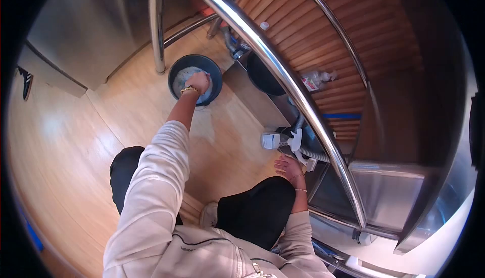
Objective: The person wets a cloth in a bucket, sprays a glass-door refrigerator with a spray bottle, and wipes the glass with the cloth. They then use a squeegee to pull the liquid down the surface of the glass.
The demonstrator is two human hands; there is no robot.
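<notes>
My left hand (199, 82) reaches down into a dark round bucket (217, 70) on the floor. Cloudy, greyish-white water (183, 78) shows around it. The fingers look closed and point away from me; what they hold, if anything, is hidden. My right hand (289, 168) hangs palm up beside my bent knee, its fingers apart and holding nothing. Just beyond it is a spray bottle with a white trigger head (295, 139), close to the fingertips but apart from them. A pale label (271, 141) faces left there.
A curved metal rail (273, 60) crosses above the right side. Behind it are a second dark bucket (260, 76), a grey ribbed hose (314, 155) and a clear bottle (313, 80) on brown slats (343, 50). A metal post (157, 35) stands behind the first bucket.
</notes>
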